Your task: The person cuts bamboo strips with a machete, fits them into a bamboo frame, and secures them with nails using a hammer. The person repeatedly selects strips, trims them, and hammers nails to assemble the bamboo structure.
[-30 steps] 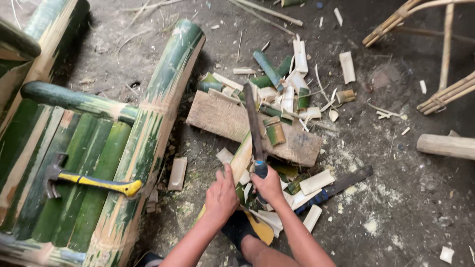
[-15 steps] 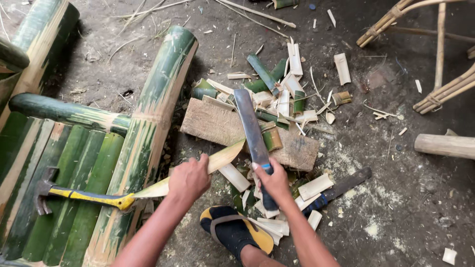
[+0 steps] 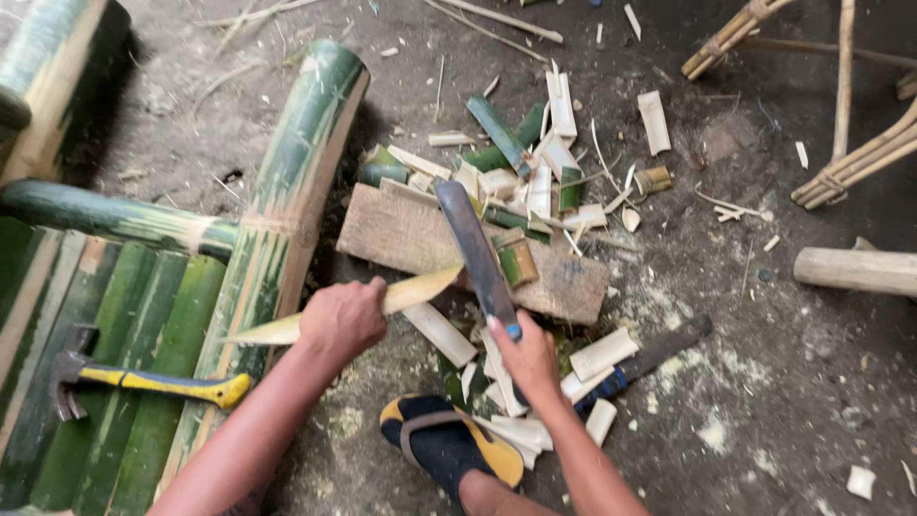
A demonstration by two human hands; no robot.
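Your left hand (image 3: pixel 344 320) is closed round a pale bamboo strip (image 3: pixel 420 289) that runs from its tapered end at the green bamboo frame (image 3: pixel 287 201) up to the wooden block (image 3: pixel 401 234) just ahead of that grip, its forward end resting on the block. Your right hand (image 3: pixel 527 358) is wrapped tight on the handle of a machete (image 3: pixel 475 253), the blade raised over the block and crossing just above the strip's forward end. By the heap of offcuts (image 3: pixel 535 182) beyond the block and the pale pieces (image 3: pixel 602 354) beside your right grip, a good deal of cutting looks done; the strip itself looks unfinished. A hammer (image 3: pixel 143 380) lies on the frame, well to the left of your left grip. No container shows; everything lies loose on the dirt floor (image 3: pixel 764 382), your sandal (image 3: pixel 449 449) below the hands
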